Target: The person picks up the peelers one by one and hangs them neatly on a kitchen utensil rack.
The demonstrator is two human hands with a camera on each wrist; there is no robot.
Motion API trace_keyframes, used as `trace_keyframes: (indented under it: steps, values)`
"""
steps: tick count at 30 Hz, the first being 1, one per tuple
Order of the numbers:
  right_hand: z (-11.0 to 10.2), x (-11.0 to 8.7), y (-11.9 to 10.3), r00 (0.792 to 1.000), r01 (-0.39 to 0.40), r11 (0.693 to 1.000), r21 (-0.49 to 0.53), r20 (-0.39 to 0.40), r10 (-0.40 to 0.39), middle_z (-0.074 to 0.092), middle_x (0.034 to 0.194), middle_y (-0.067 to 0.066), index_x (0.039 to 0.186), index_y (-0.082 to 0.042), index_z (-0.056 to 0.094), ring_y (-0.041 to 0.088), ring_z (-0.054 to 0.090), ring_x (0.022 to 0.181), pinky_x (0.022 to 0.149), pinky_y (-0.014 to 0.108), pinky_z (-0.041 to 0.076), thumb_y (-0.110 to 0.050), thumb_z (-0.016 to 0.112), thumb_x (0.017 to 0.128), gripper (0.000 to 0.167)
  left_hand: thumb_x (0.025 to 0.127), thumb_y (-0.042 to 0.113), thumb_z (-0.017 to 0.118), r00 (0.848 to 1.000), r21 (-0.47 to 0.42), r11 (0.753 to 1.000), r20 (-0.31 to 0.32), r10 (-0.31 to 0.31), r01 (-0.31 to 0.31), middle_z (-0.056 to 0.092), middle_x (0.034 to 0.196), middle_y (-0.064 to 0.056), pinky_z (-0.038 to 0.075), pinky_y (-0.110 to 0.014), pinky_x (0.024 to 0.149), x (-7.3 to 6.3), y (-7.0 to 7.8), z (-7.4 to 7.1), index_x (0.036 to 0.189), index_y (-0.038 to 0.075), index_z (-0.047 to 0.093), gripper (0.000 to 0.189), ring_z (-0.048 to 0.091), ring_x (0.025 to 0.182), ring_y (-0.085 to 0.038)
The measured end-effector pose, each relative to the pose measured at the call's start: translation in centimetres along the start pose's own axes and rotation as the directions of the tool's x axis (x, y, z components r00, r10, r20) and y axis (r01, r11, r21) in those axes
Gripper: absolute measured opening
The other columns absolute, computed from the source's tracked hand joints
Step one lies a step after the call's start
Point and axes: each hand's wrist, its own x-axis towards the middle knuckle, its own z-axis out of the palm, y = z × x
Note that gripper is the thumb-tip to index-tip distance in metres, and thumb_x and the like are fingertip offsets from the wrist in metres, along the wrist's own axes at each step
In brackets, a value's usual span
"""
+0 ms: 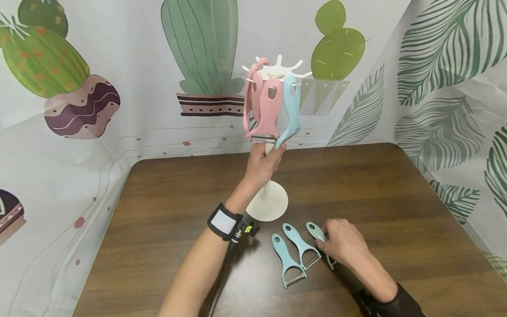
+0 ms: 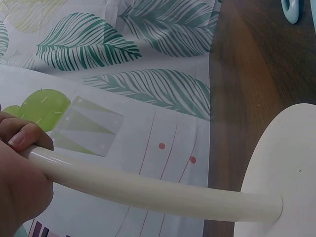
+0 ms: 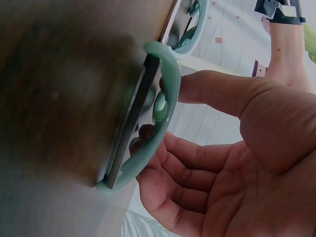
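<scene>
My left hand (image 1: 261,166) grips the pole of a white stand with a round base (image 1: 273,204) and a ring of hooks (image 1: 277,70) on top. In the left wrist view, the fingers curl round the pole (image 2: 148,187). Pink peelers (image 1: 270,103) and a light blue peeler (image 1: 293,103) hang from the hooks, just above that hand. On the table, my right hand (image 1: 344,242) pinches a pale green peeler (image 1: 314,230). The right wrist view has the thumb on one side of the green peeler (image 3: 171,81) and fingers on the other, its blade facing the tabletop.
Two light blue peelers lie side by side left of the right hand, the nearer one (image 1: 280,249) beside the farther one (image 1: 294,236). The brown wooden table (image 1: 166,211) ends at a cloth backdrop (image 1: 138,88) printed with cacti and leaves.
</scene>
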Motion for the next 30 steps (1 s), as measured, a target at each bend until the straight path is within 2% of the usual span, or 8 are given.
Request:
trace_keyframes:
  steps: [11,19,24,30]
  values:
    - [-0.5,0.0,0.3,1.0,-0.002,1.0,0.026,-0.009,0.003,0.062,0.074,-0.001,0.082,-0.013,0.07,0.019,0.057,0.068,0.059,0.041,0.047,-0.025,0.087,0.082,0.021,0.106,0.012,0.056,1.0,0.009,1.0,-0.005,0.004,-0.004,0.036,0.049,0.008,0.024,-0.026,0.045,0.0,-0.1,0.1,0.057,0.006,0.044,0.051,0.032,0.044,-0.01]
    - [-1.3,0.1,0.3,0.999,0.027,0.994,0.11,-0.036,-0.023,0.068,0.08,-0.001,0.095,-0.007,0.075,0.014,0.061,0.071,0.063,0.038,0.051,-0.024,0.088,0.083,0.025,0.106,0.014,0.056,1.0,0.004,1.0,-0.01,0.007,-0.007,0.036,0.048,0.009,0.024,-0.026,0.044,0.0,0.0,0.1,0.057,-0.001,0.043,0.053,0.032,0.044,-0.009]
    - [-2.1,0.4,0.0,0.994,0.071,0.985,0.157,-0.091,-0.057,0.065,0.078,-0.004,0.094,-0.008,0.074,0.011,0.055,0.067,0.062,0.033,0.047,-0.021,0.087,0.084,0.021,0.106,0.015,0.056,1.0,0.006,1.0,-0.005,0.01,-0.01,0.037,0.048,0.009,0.024,-0.026,0.044,-0.1,0.0,0.0,0.057,0.0,0.043,0.053,0.032,0.044,-0.01]
    - [-3.1,1.0,-0.1,0.983,0.102,0.976,0.191,-0.172,-0.069,0.065,0.078,-0.005,0.095,-0.008,0.075,0.011,0.057,0.069,0.064,0.032,0.047,-0.019,0.085,0.085,0.018,0.106,0.016,0.056,1.0,-0.005,1.0,-0.003,0.012,-0.012,0.036,0.049,0.008,0.023,-0.026,0.044,-0.1,0.0,0.1,0.058,0.001,0.043,0.052,0.032,0.044,-0.009]
